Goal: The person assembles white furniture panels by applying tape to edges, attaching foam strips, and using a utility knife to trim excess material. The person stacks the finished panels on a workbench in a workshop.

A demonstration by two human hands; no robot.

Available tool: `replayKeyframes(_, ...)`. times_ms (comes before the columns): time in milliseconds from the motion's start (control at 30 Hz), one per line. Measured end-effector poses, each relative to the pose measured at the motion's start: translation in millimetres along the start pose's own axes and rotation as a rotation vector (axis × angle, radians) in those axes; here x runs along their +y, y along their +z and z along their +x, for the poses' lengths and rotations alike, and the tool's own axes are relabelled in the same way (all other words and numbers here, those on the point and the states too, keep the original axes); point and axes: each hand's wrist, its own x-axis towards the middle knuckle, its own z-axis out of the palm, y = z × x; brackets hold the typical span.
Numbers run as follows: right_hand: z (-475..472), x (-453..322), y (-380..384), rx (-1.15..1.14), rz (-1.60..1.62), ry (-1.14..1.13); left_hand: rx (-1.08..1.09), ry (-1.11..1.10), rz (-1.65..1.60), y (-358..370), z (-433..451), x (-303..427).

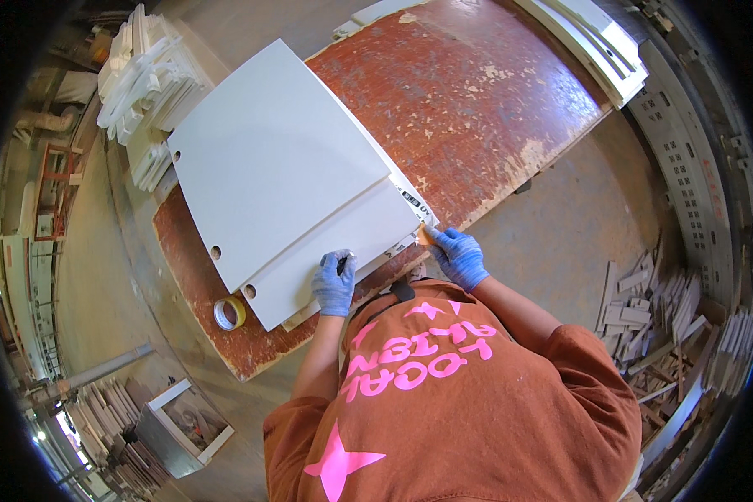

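Observation:
White panels lie stacked before me, the top panel [276, 150] set back from the edge of the lower panel [332, 251]. Round holes run along their left edges. My left hand [334, 285], in a blue-grey knit glove, rests over the lower panel, its fingers closed around a small dark object [342, 264] mostly hidden by them. My right hand [461, 256], gloved alike, pinches a small orange-tan piece [425, 236] against the stack's near right corner. What that piece is, I cannot tell. Printed wrapping [408, 196] shows under the panels there.
The stack sits on a worn reddish-brown tabletop [452, 94]. A roll of yellow tape [229, 313] lies by its left corner. White strips [154, 88] are piled beyond at the left. More white panels [593, 50] stand at the far right. Wood offcuts [652, 314] heap at the right.

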Motion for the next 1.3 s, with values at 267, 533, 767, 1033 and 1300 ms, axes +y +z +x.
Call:
replayKeyframes(267,-0.4,9.6,8.6,-0.085,-0.175,-0.1,-0.016,0.009,0.011,-2.0,0.9,3.4)
replayKeyframes(533,4.6,16.7,6.3,-0.211,-0.213,-0.105,-0.019,0.0,-0.006,0.8,-0.8,-0.7)
replayKeyframes(767,-8.8,29.3,-1.9,-0.193,-0.115,-0.09,-0.004,-0.011,-0.021,2.4,-0.6,-2.7)
replayKeyframes(1033,9.2,18.1,-10.6,-0.069,-0.131,-0.223,0.002,-0.007,-0.038,1.4,-0.8,-0.9)
replayKeyframes(1300,17.7,27.0,-10.9,-0.219,-0.213,-0.26,0.004,-0.002,0.046,-0.4,-0.9,2.7)
